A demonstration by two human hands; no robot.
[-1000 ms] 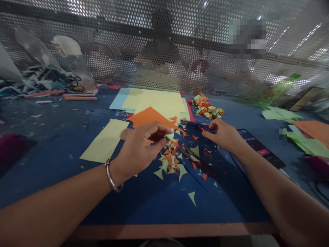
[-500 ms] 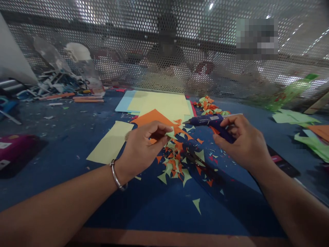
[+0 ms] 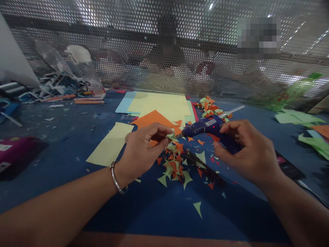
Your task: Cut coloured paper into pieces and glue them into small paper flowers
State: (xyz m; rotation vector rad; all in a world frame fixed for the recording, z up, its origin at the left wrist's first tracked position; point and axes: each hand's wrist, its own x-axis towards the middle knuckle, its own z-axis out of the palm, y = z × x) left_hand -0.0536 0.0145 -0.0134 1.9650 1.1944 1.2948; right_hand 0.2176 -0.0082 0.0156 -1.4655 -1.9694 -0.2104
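My left hand (image 3: 144, 151) pinches a small light-green paper piece (image 3: 172, 135) between thumb and fingers. In my right hand (image 3: 249, 151) is a dark blue glue gun (image 3: 203, 127), a clear glue stick (image 3: 233, 110) poking from its back end. Its nozzle points left and is at the paper piece; I cannot tell whether they touch. Beneath both hands lies a heap of green and orange paper scraps (image 3: 174, 168). Dark-handled scissors (image 3: 203, 164) rest beside the heap, partly in shadow. An orange sheet (image 3: 154, 117) shows behind my left hand.
Yellow sheets (image 3: 159, 103) lie at the back, and a pale yellow strip (image 3: 110, 144) at left. Beyond them are small folded paper pieces (image 3: 209, 106). A bottle (image 3: 88, 70), purple pouch (image 3: 17, 151), phone (image 3: 290, 166) and green scraps (image 3: 298, 117) surround the work area. A perforated metal screen (image 3: 123, 44) stands behind.
My right hand has brought the glue gun left and slightly down, so its nozzle is now at the paper piece. My left hand has stayed nearly still.
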